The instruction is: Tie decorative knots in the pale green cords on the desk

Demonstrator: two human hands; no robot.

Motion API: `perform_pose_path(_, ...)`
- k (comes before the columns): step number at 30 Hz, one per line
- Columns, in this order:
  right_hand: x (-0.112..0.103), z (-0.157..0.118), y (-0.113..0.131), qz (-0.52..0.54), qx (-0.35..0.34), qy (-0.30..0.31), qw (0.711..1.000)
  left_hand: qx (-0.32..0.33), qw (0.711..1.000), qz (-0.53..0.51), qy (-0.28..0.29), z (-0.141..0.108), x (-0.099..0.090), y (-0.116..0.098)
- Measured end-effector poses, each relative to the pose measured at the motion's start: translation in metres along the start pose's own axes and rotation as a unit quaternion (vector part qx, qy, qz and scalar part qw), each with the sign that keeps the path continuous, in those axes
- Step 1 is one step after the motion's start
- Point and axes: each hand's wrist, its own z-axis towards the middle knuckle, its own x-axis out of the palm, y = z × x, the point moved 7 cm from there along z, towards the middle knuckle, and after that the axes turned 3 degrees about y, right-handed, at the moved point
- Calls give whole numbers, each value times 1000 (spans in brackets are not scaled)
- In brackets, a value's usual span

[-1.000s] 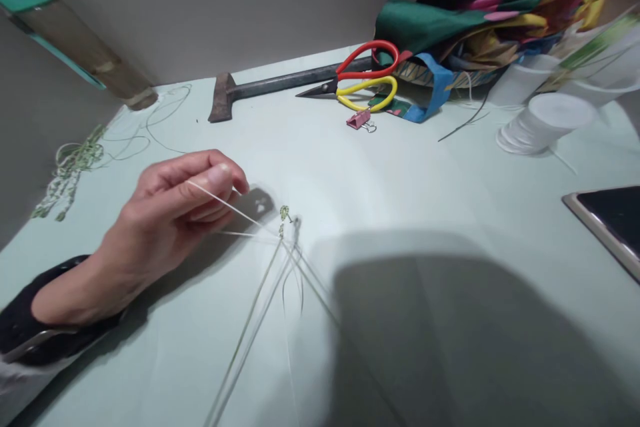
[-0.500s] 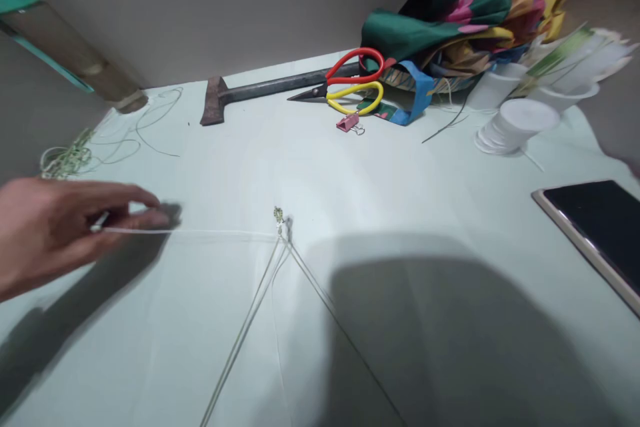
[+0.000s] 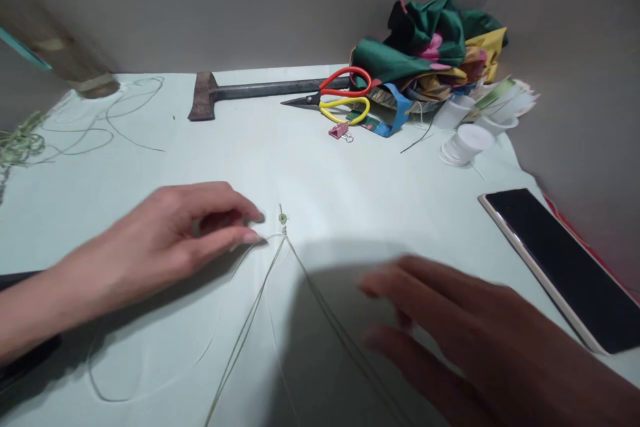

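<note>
On the head view, I see my left hand (image 3: 175, 233), thumb and forefinger parted — just left of the small green-and-white knotted cord piece (image 3: 283, 219). My blurred right hand (image 3: 465, 340) — fingers apart — is right of the long, thin pale-green cords (image 3: 310, 280).

Lit brightest at mid-table (image 3: 360, 193); dim along wall (image 3: 260, 7); shadowed broadly at lower centre; blurred at right hand (image 3: 465, 330).

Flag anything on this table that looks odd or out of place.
The hammer-like tool at the back seems a little out of place: bulky and rusty-looking, lying by scissors on a table with thin cords. Nothing looks spilled.
</note>
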Motion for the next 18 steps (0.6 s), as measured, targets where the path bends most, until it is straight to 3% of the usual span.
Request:
perform_pose_path(3, 17, 63, 10, -7, 12, 68, 998, 51, 996, 73, 4, 2, 19, -14)
perform_pose_path(5, 30, 83, 18, -27, -13, 73, 997, 94, 989, 112, -4, -4, 27, -17)
perform_pose_path(9, 45, 81, 25, -36, -49, 71, 996, 117, 986, 115, 3, -12, 34, -12)
perform_pose_path(12, 40, 74, 24, -27, -59, 37, 997, 116, 987, 108, 4, -17, 34, -14)
perform_pose_path(15, 33, 74, 18, 47, -37, -9, 998, 63, 995, 76, -3, -21, 31, -14)
perform_pose_path(18, 35, 77, 6, 160, 35, -2, 987, -27, 1000, -4, -5, -23, 30, -5)
